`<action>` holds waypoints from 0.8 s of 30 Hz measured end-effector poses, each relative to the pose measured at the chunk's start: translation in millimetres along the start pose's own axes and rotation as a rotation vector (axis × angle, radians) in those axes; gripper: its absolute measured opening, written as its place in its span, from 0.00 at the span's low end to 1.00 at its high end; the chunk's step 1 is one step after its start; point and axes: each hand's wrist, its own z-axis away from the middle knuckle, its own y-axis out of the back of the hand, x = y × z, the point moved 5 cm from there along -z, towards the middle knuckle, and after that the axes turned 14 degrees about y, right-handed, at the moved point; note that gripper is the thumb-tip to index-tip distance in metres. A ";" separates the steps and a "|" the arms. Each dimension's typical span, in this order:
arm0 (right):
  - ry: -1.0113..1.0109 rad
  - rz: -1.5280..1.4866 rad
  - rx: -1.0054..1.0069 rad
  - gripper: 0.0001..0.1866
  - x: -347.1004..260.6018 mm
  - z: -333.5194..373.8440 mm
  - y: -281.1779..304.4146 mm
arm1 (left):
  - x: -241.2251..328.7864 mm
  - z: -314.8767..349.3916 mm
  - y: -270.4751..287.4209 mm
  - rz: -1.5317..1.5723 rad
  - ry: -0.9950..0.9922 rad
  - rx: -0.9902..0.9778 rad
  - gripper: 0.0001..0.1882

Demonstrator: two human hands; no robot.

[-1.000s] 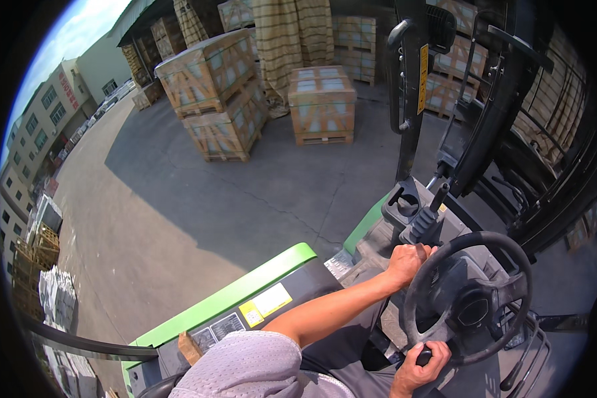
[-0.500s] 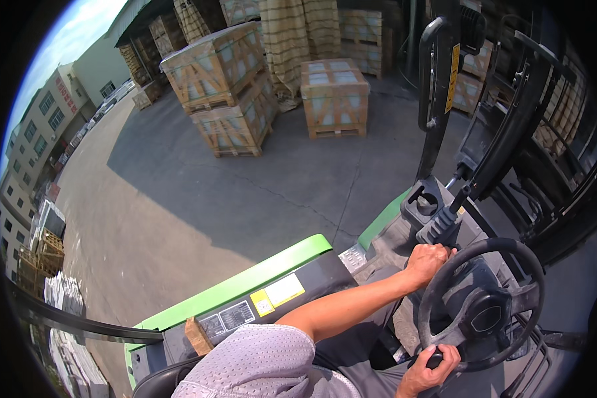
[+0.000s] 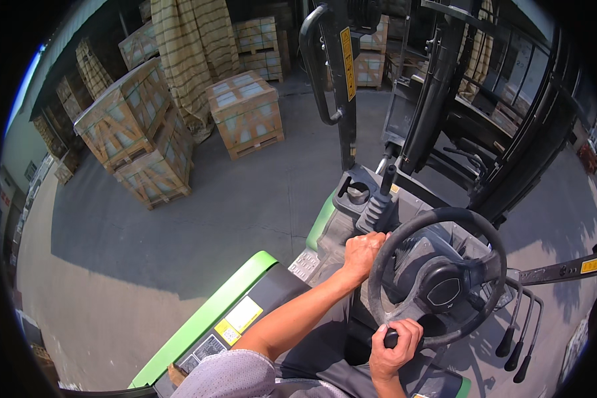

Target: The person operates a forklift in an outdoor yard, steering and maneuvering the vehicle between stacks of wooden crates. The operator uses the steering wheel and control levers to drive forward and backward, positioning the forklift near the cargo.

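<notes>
I sit in a green and black forklift. My left hand (image 3: 366,255) is closed just left of the black steering wheel (image 3: 494,229), its fingers curled toward the steering column. What it grips is hidden behind the knuckles. At the lower left of the rim, my right hand (image 3: 397,351) wraps round a black spinner knob (image 3: 391,338). Beyond the left hand stands a black parking brake lever (image 3: 380,205) with a ribbed boot. To the right of the wheel are several hydraulic levers (image 3: 516,355) with black knobs, touched by neither hand.
Ahead rises the forklift mast (image 3: 438,99), with a black grab handle (image 3: 315,66) on the post. Wooden crates stand stacked (image 3: 136,132) on the left, and a single crate (image 3: 245,113) sits near a striped curtain (image 3: 199,60). Concrete floor (image 3: 232,212) lies partly in shade.
The view has swung to the right: crates and curtain now sit farther left, and the hydraulic levers have come into sight. Both hands keep their places at the wheel.
</notes>
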 end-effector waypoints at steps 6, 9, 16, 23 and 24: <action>0.115 0.008 -0.046 0.14 -17.3 -44.3 -44.7 | -12.1 -8.7 -2.2 0.008 -0.033 0.002 0.10; 0.172 -0.010 -0.018 0.13 -22.7 -76.4 -67.5 | -18.8 -9.0 3.0 0.013 -0.060 0.024 0.19; 0.180 0.152 0.044 0.11 -29.7 -159.9 -85.2 | -37.3 -4.9 43.5 0.111 -0.089 0.003 0.16; -0.041 0.274 0.156 0.07 -16.9 -175.0 -48.3 | -57.6 8.7 66.3 0.120 -0.054 -0.041 0.22; -0.095 0.265 0.177 0.07 -12.2 -173.5 -43.1 | -58.6 7.5 67.0 0.132 -0.057 -0.034 0.23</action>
